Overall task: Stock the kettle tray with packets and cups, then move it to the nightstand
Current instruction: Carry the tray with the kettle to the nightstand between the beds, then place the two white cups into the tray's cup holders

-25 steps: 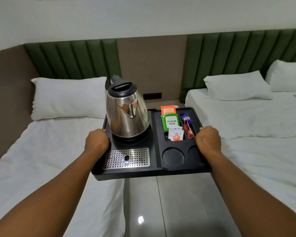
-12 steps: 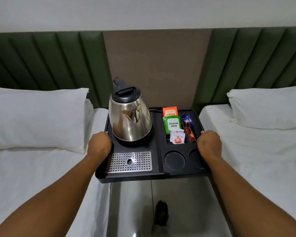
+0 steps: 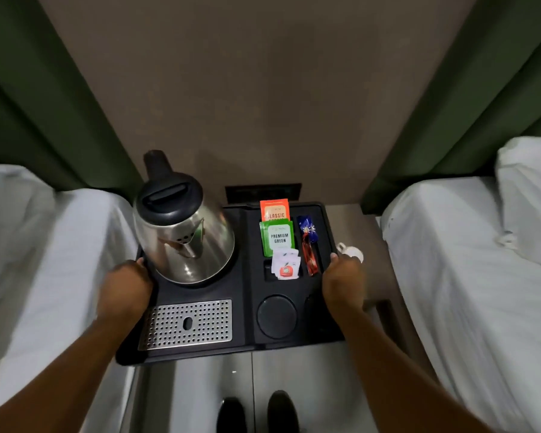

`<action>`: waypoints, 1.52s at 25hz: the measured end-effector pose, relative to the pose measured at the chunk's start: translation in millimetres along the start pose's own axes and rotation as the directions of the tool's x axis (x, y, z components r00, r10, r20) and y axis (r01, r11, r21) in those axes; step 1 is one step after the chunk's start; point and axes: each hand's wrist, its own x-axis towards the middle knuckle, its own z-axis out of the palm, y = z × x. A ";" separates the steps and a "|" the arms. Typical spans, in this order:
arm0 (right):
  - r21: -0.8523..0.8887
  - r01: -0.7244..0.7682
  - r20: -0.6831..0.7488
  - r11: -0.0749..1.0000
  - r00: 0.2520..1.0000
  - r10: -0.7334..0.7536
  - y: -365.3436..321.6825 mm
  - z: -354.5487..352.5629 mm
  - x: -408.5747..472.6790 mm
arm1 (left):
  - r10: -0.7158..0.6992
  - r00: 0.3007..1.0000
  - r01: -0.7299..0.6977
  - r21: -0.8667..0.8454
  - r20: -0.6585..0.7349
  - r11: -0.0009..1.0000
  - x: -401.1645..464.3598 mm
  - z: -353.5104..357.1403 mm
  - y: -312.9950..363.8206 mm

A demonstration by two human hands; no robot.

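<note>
A black kettle tray (image 3: 247, 345) is held level between two beds, over the nightstand (image 3: 353, 220). My left hand (image 3: 124, 289) grips its left rim and my right hand (image 3: 344, 282) grips its right rim. On the tray stand a steel kettle (image 3: 181, 235), an orange packet (image 3: 275, 209), a green packet (image 3: 278, 237), small white sachets (image 3: 285, 264) and red and blue sticks (image 3: 308, 245). The round cup recess (image 3: 277, 317) holds nothing. A white cup (image 3: 352, 253) sits on the nightstand just beyond my right hand.
White beds flank the gap, one on the left (image 3: 44, 276) and one on the right (image 3: 469, 276), with a pillow (image 3: 528, 198) at far right. A dark socket plate (image 3: 263, 192) is on the brown wall panel behind the tray. My shoes (image 3: 256, 414) stand on glossy floor.
I have stepped closer and the view tilted down; the tray moved forward toward the wall over the nightstand, still gripped by both hands. The white cup came into view.
</note>
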 end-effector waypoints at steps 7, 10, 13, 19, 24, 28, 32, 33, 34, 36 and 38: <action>-0.008 -0.033 0.052 0.999 0.998 0.034 59.7 178.0 65.1 | 0.091 0.951 -0.170 0.251 0.297 0.953 67.4 167.4 -44.2; 0.029 -0.061 0.076 0.998 0.995 0.059 68.7 218.2 79.1 | 0.061 0.961 -0.133 0.257 0.271 0.957 81.6 208.6 -52.7; 0.001 -0.052 0.091 0.999 0.995 0.052 72.3 242.5 100.7 | -0.096 0.988 0.075 0.169 0.122 0.983 94.7 238.5 -48.8; -0.014 -0.059 0.109 0.998 0.992 0.060 79.6 254.6 121.4 | -0.012 0.991 -0.003 0.110 0.132 0.994 116.2 265.4 -44.3; -0.004 0.084 0.193 0.996 0.978 -0.082 80.2 202.5 109.7 | -0.173 0.984 0.171 -0.044 -0.034 0.984 102.7 272.0 -53.8; -0.147 0.072 -0.043 0.986 0.996 -0.079 109.6 126.8 123.1 | 0.043 0.999 -0.041 -0.204 0.006 0.978 -32.9 275.5 50.3; -0.368 0.037 0.213 0.929 0.976 0.046 137.4 122.1 186.6 | 0.521 0.820 -0.440 -0.321 0.236 0.838 -47.4 308.3 235.0; -0.376 0.059 0.293 0.925 0.954 0.058 141.3 127.5 199.3 | 0.517 0.823 -0.446 -0.296 0.234 0.844 -21.3 319.7 270.2; -0.360 0.076 0.351 0.930 0.934 0.060 146.2 133.9 209.2 | 0.506 0.828 -0.445 -0.266 0.241 0.855 3.7 329.7 297.4; -0.323 0.113 0.413 0.939 0.910 0.032 153.9 145.8 223.1 | 0.517 0.803 -0.481 -0.191 0.297 0.856 38.2 345.4 325.5; -0.299 0.158 0.404 0.941 0.914 -0.025 157.8 145.9 230.8 | 0.569 0.732 -0.562 -0.139 0.375 0.815 47.0 353.2 339.2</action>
